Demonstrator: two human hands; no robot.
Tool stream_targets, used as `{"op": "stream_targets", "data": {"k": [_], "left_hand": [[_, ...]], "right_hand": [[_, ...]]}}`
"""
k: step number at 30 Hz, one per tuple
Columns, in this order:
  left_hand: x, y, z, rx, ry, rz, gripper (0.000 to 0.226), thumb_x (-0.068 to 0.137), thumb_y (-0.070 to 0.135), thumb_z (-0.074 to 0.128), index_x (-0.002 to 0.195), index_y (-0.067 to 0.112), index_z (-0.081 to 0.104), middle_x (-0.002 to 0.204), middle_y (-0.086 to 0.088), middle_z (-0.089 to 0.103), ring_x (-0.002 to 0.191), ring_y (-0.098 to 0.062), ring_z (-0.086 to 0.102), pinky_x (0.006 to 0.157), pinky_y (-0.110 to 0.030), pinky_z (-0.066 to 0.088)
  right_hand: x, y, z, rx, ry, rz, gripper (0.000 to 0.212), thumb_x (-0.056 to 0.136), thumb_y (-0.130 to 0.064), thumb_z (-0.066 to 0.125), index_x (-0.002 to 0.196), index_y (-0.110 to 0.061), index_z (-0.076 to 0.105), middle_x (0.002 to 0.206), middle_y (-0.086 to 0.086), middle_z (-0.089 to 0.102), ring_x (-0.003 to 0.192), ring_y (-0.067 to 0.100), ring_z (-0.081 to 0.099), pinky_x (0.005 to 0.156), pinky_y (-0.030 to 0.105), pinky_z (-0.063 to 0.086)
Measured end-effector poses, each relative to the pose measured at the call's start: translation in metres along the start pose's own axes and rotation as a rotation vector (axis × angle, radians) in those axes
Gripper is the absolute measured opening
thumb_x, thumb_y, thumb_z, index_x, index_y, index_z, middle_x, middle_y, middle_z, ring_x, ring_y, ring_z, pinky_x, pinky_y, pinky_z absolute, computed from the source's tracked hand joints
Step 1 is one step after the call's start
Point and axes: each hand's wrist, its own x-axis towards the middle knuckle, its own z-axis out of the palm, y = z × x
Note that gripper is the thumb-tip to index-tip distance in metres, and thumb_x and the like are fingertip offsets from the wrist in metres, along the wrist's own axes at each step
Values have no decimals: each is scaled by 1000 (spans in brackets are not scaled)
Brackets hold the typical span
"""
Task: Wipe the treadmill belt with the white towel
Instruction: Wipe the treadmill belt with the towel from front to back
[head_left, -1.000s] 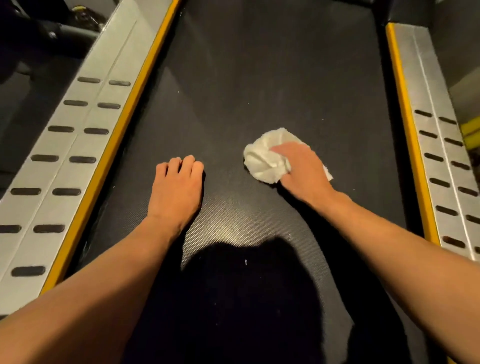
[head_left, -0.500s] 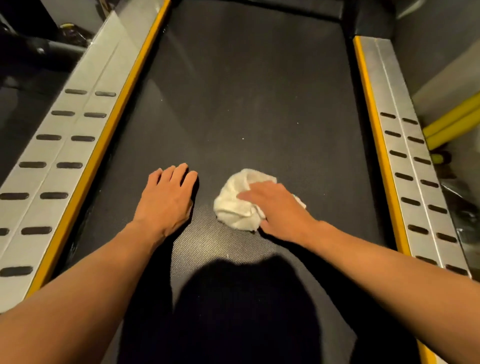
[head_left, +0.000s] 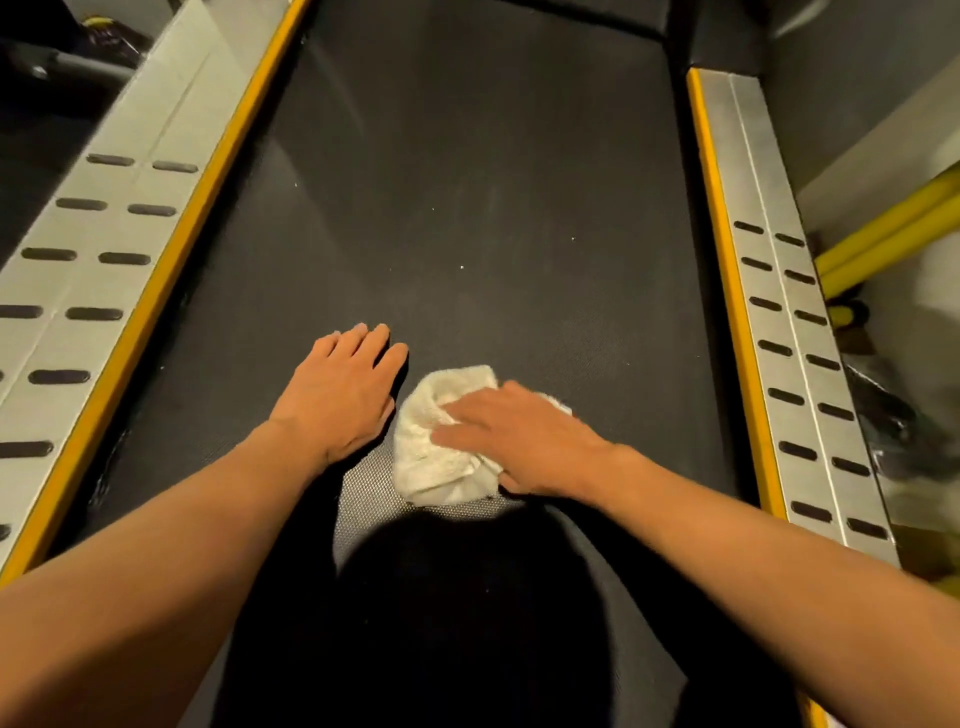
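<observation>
The dark treadmill belt (head_left: 467, 182) runs away from me, with a few pale specks on it. A crumpled white towel (head_left: 436, 462) lies on the belt just in front of me. My right hand (head_left: 519, 436) presses down on the towel's right side, fingers bunched into the cloth. Flat on the belt rests my left hand (head_left: 343, 395), palm down, fingers together, right beside the towel's left edge and holding nothing. A dark shadow covers the belt nearest me.
Silver side rails with dark slots and yellow inner strips flank the belt on the left (head_left: 104, 260) and right (head_left: 795, 338). Yellow bars (head_left: 893, 234) stand beyond the right rail. A dark housing (head_left: 717, 36) closes the belt's far end.
My right hand has slid the towel leftward and toward me across the belt, ending next to my left hand. The left hand stayed planted.
</observation>
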Motion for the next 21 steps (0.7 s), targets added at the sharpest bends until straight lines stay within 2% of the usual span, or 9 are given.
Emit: {"op": "stream_targets", "data": {"k": [2, 4, 6, 8, 12, 13, 18, 19, 21], "left_hand": [[1, 0, 0, 17, -12, 2, 46, 80, 28, 64, 120, 5, 59, 125, -20, 58, 114, -40, 56, 90, -47, 46], [3, 1, -1, 11, -13, -2, 43, 82, 29, 61, 118, 6, 58, 124, -19, 58, 112, -40, 56, 90, -47, 45], [4, 3, -4, 3, -19, -15, 40, 84, 31, 54, 116, 8, 57, 122, -17, 57, 111, -39, 55, 91, -47, 44], [5, 6, -7, -6, -26, -32, 36, 85, 32, 47, 113, 10, 55, 117, -13, 56, 106, -35, 54, 91, -45, 43], [4, 4, -3, 34, -34, -3, 40, 88, 32, 46, 121, 11, 50, 117, -14, 54, 104, -35, 52, 90, -46, 43], [4, 3, -2, 48, -35, 6, 43, 88, 33, 47, 124, 11, 49, 118, -15, 54, 104, -36, 52, 90, -46, 43], [9, 5, -5, 71, -6, 1, 41, 88, 38, 46, 119, 11, 49, 108, -13, 53, 92, -33, 51, 79, -44, 41], [10, 6, -5, 77, 3, 2, 40, 88, 38, 45, 118, 12, 49, 107, -12, 53, 91, -33, 51, 78, -43, 40], [9, 5, -2, 71, 17, 11, 40, 89, 38, 44, 118, 12, 50, 107, -13, 54, 91, -33, 51, 77, -43, 40]], "right_hand": [[8, 28, -16, 43, -34, 234, 63, 64, -7, 73, 125, -18, 59, 126, 11, 58, 112, 34, 55, 90, 44, 45], [16, 65, -27, 18, 137, 666, 46, 71, -10, 62, 116, -20, 62, 113, 8, 63, 102, 34, 58, 85, 44, 49], [17, 75, -27, -51, 291, 923, 36, 74, -9, 53, 108, -17, 60, 103, 6, 61, 93, 31, 57, 79, 42, 49], [14, 54, -8, -41, 261, 817, 39, 75, -7, 55, 113, -17, 56, 105, 8, 57, 94, 32, 54, 79, 42, 45], [-6, 9, 12, -6, 89, 250, 67, 61, -7, 74, 123, -21, 53, 120, 9, 57, 105, 32, 55, 79, 42, 39], [-3, 17, 4, 1, 93, 226, 67, 61, -6, 75, 123, -20, 55, 122, 9, 58, 107, 33, 56, 81, 42, 40], [25, 82, -23, 50, 293, 972, 33, 76, -16, 52, 108, -23, 56, 112, 11, 57, 97, 34, 54, 84, 43, 48], [30, 76, -22, 96, 326, 1030, 30, 78, -15, 50, 105, -29, 52, 111, 11, 55, 91, 29, 50, 81, 43, 48], [30, 43, -9, 178, 295, 872, 29, 77, -17, 52, 101, -32, 50, 105, 7, 55, 84, 23, 45, 74, 39, 47]]}}
